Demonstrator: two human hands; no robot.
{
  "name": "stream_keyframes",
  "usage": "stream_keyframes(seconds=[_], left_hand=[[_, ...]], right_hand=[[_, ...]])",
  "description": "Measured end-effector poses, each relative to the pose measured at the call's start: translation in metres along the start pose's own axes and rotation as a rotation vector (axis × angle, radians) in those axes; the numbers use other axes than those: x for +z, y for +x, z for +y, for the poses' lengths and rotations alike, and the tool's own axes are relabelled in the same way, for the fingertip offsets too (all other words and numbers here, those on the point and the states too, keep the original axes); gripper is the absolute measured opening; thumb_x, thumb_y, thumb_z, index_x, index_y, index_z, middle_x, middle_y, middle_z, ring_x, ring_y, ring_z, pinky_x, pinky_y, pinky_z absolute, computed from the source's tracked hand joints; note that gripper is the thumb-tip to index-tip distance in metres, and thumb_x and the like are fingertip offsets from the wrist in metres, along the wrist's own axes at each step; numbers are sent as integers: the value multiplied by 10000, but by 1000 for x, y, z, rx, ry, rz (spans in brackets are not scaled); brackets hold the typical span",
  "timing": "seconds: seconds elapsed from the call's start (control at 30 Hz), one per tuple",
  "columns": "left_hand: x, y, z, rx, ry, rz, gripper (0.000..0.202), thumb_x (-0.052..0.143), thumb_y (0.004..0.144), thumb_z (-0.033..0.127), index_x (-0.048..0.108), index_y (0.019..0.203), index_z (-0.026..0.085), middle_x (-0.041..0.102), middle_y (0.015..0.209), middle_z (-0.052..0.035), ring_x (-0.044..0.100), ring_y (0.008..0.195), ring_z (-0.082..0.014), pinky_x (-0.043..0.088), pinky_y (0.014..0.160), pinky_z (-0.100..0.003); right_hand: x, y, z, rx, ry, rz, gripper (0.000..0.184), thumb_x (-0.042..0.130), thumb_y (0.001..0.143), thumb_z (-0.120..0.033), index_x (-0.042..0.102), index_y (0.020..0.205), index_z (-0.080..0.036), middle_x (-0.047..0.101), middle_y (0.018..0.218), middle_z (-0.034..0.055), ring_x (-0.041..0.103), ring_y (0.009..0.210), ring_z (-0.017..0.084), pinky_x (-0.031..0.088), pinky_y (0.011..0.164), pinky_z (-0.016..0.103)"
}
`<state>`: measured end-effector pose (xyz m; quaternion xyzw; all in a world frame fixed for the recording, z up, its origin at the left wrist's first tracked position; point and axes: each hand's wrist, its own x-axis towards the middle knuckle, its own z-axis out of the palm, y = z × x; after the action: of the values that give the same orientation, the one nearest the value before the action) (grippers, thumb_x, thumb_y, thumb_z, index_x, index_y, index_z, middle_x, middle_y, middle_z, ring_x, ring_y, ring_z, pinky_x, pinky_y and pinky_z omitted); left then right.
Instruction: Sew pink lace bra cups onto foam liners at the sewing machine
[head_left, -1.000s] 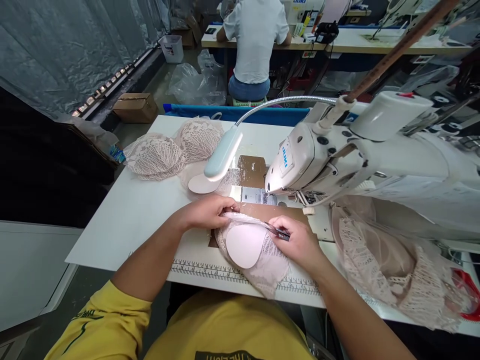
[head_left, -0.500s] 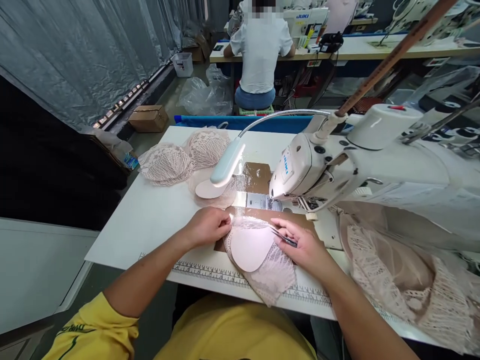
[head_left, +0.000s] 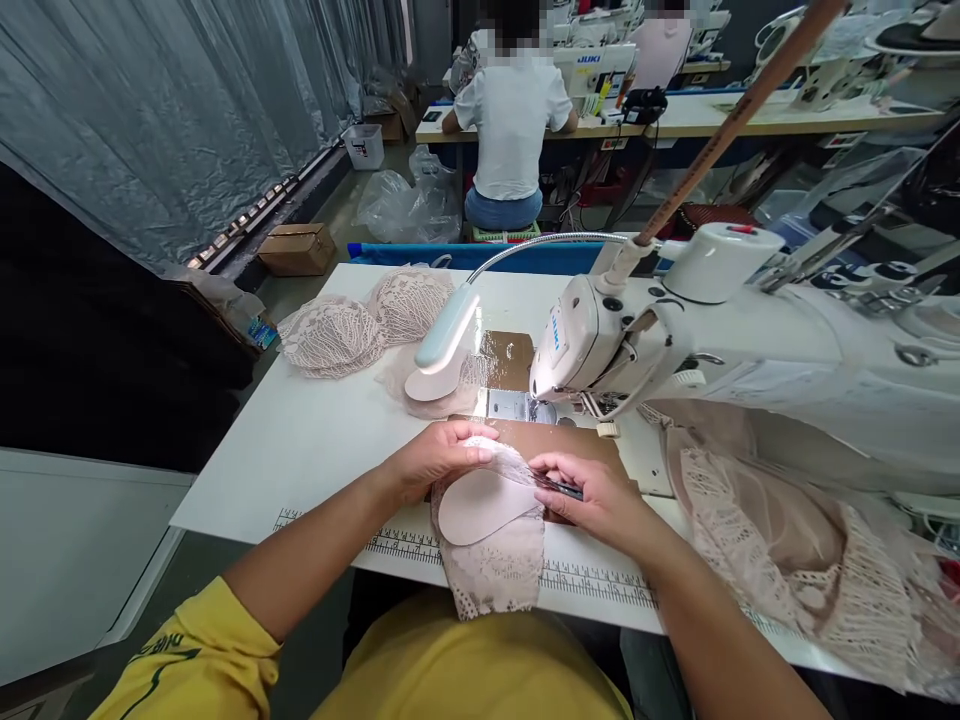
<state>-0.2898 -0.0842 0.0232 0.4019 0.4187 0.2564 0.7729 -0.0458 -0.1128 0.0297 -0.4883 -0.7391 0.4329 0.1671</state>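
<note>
Between my hands, a piece of pale pink lace (head_left: pixel 499 575) hangs over the table's front edge, with a smooth white oval pad (head_left: pixel 480 510) lying on it. My left hand (head_left: pixel 439 460) pinches the lace's upper edge between thumb and fingers. In my right hand (head_left: pixel 592 495) is a pair of dark thread snips (head_left: pixel 559 487), held with the tips at the lace's upper right edge; the fingers there also touch the lace. Just behind my hands stands the white sewing machine (head_left: pixel 577 340), its needle area above a metal plate (head_left: pixel 510 405).
Lace cups (head_left: pixel 334 335) and another lace piece with a white pad (head_left: pixel 435 380) lie at the left under a lamp (head_left: pixel 446 330). More lace fabric (head_left: pixel 795 560) is heaped at the right. A printed ruler (head_left: pixel 600 582) runs along the front edge. A person (head_left: pixel 510 130) sits ahead.
My left hand has shifted right and raised the lace's upper edge, which now slants between my hands. The lace and pad have turned. My right hand keeps the snips, at the lace edge.
</note>
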Motion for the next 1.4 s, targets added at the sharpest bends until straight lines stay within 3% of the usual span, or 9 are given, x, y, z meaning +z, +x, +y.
stream_keyframes(seconds=[0.1, 0.3, 0.4, 0.47, 0.7, 0.83, 0.97, 1.13, 1.4], left_hand=[[0, -5, 5, 107, 244, 12, 590, 750, 722, 334, 549, 1256, 183, 658, 1068, -71, 608, 920, -158, 449, 797, -253], [-16, -16, 41, 393, 1105, 333, 313, 557, 847, 421, 682, 761, 147, 625, 671, -24, 549, 622, -144, 394, 589, -248], [-29, 6, 58, 534, 1239, 544, 316, 575, 813, 380, 658, 1037, 173, 652, 1038, -86, 588, 954, -241, 448, 735, -291], [-39, 27, 63, 443, 1242, 552, 470, 631, 747, 340, 582, 1188, 187, 549, 1278, -112, 496, 1169, -301, 439, 858, -329], [-57, 45, 48, 207, 1078, 361, 278, 645, 668, 301, 646, 893, 138, 663, 828, -67, 627, 778, -262, 450, 632, -292], [-53, 32, 37, 220, 925, 169, 262, 549, 776, 392, 631, 763, 144, 628, 729, -17, 614, 691, -189, 431, 572, -241], [-49, 29, 34, 248, 698, -4, 274, 597, 770, 405, 625, 772, 132, 603, 723, -14, 584, 691, -165, 431, 598, -237], [-44, 29, 33, 241, 609, -109, 313, 621, 779, 445, 628, 789, 133, 587, 723, -8, 551, 677, -140, 413, 605, -229], [-52, 19, 42, 165, 727, -173, 221, 687, 695, 298, 629, 843, 145, 588, 779, 1, 550, 719, -145, 406, 614, -223]], right_hand=[[1, 0, 7, 18, -82, 148, 233, 558, 858, -397, 629, 1005, -230, 700, 917, 35, 637, 812, 214, 490, 717, 332], [18, -1, 2, -346, -282, 322, 172, 503, 875, -244, 640, 976, -222, 693, 892, 51, 626, 731, 162, 470, 626, 260], [36, 3, -9, -553, -434, 152, 240, 490, 839, -160, 622, 1028, -226, 641, 1157, 81, 620, 799, 148, 463, 653, 241], [42, 6, -13, -572, -518, 31, 255, 488, 779, -101, 618, 962, -221, 632, 1159, 74, 606, 807, 147, 448, 650, 232], [3, -12, -2, -206, -589, -57, 216, 449, 548, 8, 492, 599, -198, 598, 714, 15, 538, 666, 155, 360, 560, 239], [-15, -16, -4, -94, -390, -60, 193, 447, 701, -53, 562, 670, -206, 611, 684, 8, 549, 641, 166, 401, 585, 260], [-8, 5, -7, 9, -79, 117, 199, 497, 865, -300, 642, 978, -223, 686, 974, 49, 621, 872, 208, 480, 766, 320], [10, 43, -10, 36, 80, 215, 423, 644, 769, -374, 602, 1158, -214, 661, 1073, 68, 609, 976, 218, 487, 851, 351], [19, 53, -21, 21, 144, 145, 239, 567, 829, -366, 567, 664, -193, 545, 627, -19, 496, 594, 131, 414, 558, 263]])
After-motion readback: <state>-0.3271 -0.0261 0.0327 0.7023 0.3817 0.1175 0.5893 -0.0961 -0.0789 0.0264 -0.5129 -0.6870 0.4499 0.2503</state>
